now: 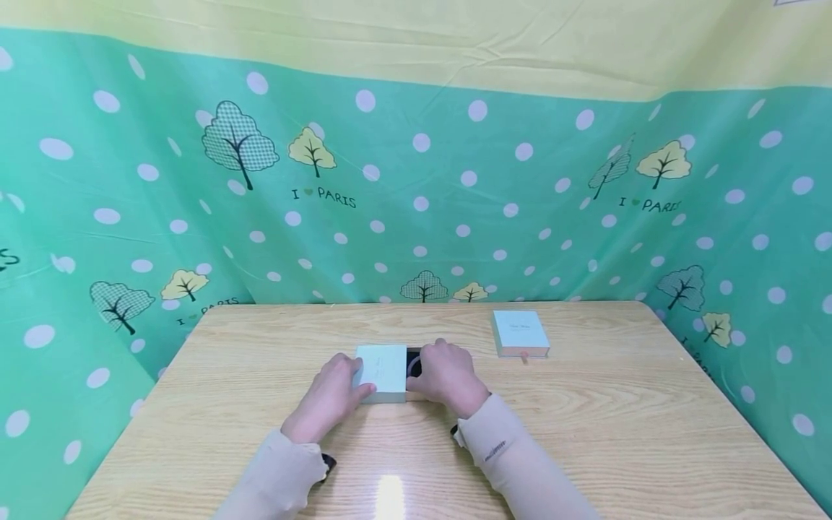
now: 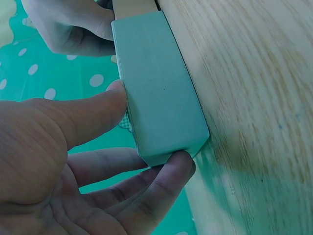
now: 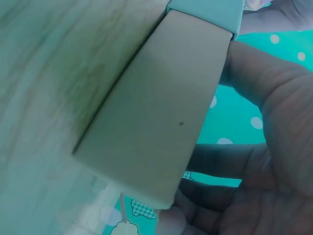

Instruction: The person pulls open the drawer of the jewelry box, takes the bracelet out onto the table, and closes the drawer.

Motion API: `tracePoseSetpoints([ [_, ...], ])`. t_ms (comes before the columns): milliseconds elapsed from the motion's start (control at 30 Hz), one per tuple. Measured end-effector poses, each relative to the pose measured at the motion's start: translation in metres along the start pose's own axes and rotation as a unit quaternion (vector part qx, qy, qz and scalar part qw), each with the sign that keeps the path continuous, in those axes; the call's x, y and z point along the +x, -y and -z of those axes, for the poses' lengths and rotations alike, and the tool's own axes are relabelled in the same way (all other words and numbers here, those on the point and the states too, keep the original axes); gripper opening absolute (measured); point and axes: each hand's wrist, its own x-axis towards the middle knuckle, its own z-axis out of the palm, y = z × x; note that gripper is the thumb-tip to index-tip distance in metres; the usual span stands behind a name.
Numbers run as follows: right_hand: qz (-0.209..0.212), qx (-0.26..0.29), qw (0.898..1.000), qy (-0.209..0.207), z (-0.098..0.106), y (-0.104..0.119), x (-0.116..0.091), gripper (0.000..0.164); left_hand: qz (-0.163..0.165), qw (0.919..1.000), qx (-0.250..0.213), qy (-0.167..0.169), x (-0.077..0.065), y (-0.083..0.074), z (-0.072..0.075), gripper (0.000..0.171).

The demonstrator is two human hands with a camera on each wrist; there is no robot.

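A pale blue box sleeve (image 1: pixel 382 370) lies on the table with a beige drawer (image 3: pixel 151 107) partly out of its right end. My left hand (image 1: pixel 330 393) grips the sleeve: in the left wrist view the thumb is on its upper edge and fingertips touch its end. Around the drawer, my right hand (image 1: pixel 448 372) holds on, thumb beside the sleeve's mouth and fingers at the far end. Between sleeve and right hand shows the drawer's dark inside, with a curved pale violet edge of something mostly hidden by that hand.
A second pale blue box (image 1: pixel 522 331), with pinkish sides and a small tab at its front, lies at the back right of the wooden table (image 1: pixel 617 419). Behind and at both sides hangs a green dotted curtain (image 1: pixel 455 217).
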Motion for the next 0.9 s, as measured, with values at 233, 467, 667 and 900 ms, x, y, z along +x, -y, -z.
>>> tracePoseSetpoints([
  [233,0.004,-0.002,1.000,-0.008,0.0013,-0.0010,-0.0009,0.037,0.001,1.0000,0.005,-0.003,0.0009,0.0004,-0.0012,0.055],
  [467,0.000,-0.048,0.999,0.014,0.0048,0.0026,-0.0006,0.040,0.004,1.0000,0.003,-0.006,0.0015,0.0005,-0.0024,0.056],
  [667,0.003,-0.082,0.996,0.020,0.0049,0.0060,0.0004,0.040,0.004,1.0000,0.001,-0.007,0.0011,0.0006,-0.0028,0.057],
  [900,0.013,-0.079,0.997,0.021,0.0035,0.0046,0.0013,0.038,-0.001,1.0000,0.002,-0.009,0.0011,0.0009,-0.0022,0.056],
])
